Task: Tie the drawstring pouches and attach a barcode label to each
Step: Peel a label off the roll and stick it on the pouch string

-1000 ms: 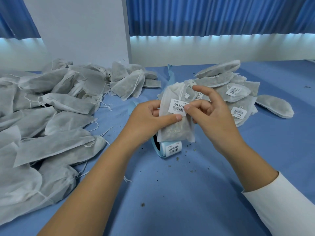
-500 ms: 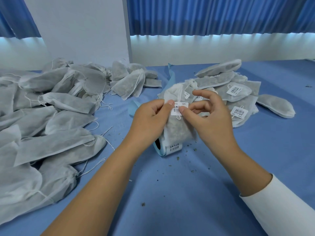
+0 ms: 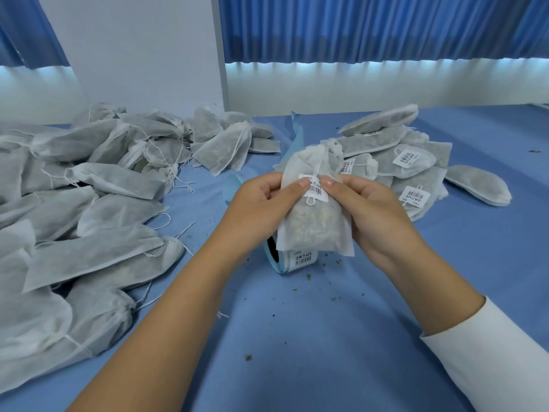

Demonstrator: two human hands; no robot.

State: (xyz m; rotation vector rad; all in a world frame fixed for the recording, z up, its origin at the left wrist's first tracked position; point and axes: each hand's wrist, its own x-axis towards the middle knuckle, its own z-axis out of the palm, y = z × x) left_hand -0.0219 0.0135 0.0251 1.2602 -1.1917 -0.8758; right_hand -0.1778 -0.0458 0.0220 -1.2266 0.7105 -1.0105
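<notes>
While a filled drawstring pouch [image 3: 312, 230] is held upright above the blue surface [image 3: 297, 337], it is clasped from both sides: the grip of the left hand [image 3: 261, 203] is curled round its left edge, that of the right hand [image 3: 377, 209] round its right edge. Both thumbs are pressed on a barcode label [image 3: 316, 190] laid over the drawstring [image 3: 318, 171] on the pouch's front. A label roll [image 3: 292, 258] is seen just behind the pouch's lower edge. At left unlabelled pouches [image 3: 89, 203] are heaped, at right labelled pouches [image 3: 410, 162].
</notes>
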